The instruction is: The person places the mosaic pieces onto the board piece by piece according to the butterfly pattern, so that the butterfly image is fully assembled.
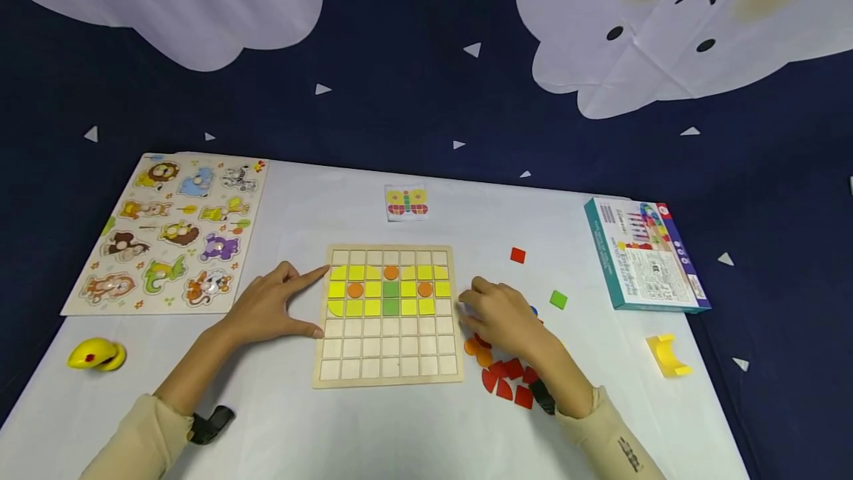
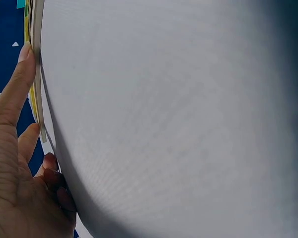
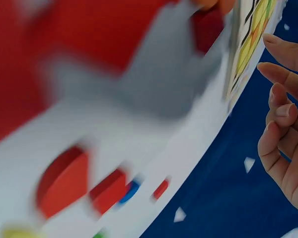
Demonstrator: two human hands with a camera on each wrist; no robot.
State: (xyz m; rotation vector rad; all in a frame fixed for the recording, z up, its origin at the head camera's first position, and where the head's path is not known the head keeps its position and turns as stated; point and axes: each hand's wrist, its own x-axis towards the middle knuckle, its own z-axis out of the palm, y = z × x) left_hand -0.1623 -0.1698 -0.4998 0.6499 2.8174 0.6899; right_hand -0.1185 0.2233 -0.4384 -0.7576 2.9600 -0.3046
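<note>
A square wooden grid board (image 1: 380,348) lies before me, its upper rows holding yellow tiles (image 1: 356,272), orange discs (image 1: 391,272) and green squares (image 1: 390,298). My left hand (image 1: 263,308) steadies the board's left edge, index finger and thumb stretched out against it, as the left wrist view also shows. Just off the right edge is my right hand (image 1: 501,315). In the right wrist view its thumb and index finger are extended with nothing between them, the other fingers curled. Red pieces (image 1: 504,390) and orange discs (image 1: 483,356) lie loose below this hand.
Behind the board lies a butterfly pattern card (image 1: 406,204). An animal puzzle (image 1: 166,235) is at the left, above a yellow toy (image 1: 96,354). At the right are a box (image 1: 646,254), a yellow curved block (image 1: 668,355), a red square (image 1: 517,255) and a green square (image 1: 558,300).
</note>
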